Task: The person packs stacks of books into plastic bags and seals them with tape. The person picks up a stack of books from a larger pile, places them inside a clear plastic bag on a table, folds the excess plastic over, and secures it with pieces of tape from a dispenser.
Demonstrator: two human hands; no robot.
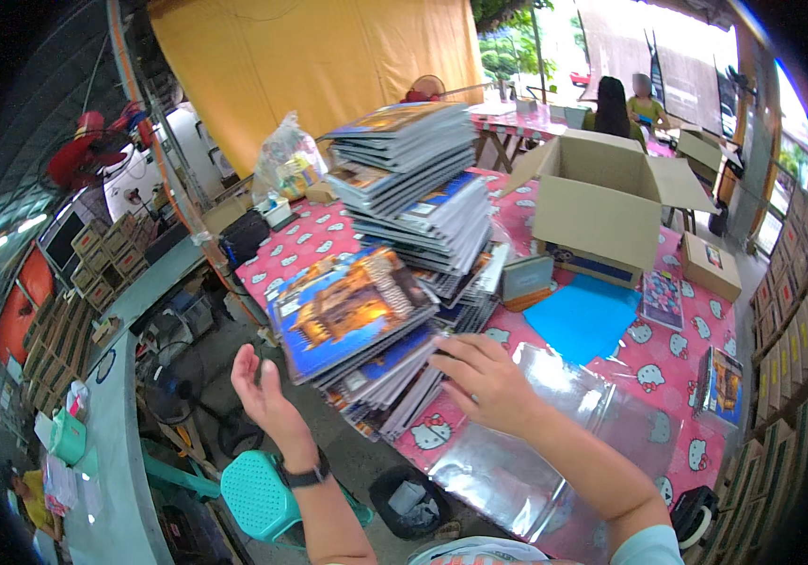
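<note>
A tall, leaning stack of thin books rises from a table with a pink patterned cloth. A lower pile with a blue and orange picture cover on top juts over the table's near edge. My right hand lies flat on the lower books of that pile, fingers spread. My left hand, with a black wristwatch, hovers open just left of the pile, off the table edge, touching nothing. Clear plastic sleeves lie on the cloth under my right forearm.
An open cardboard box stands behind the books, with a blue sheet, a small box and a single book to the right. A teal stool and a black bin are below. Two people sit at a far table.
</note>
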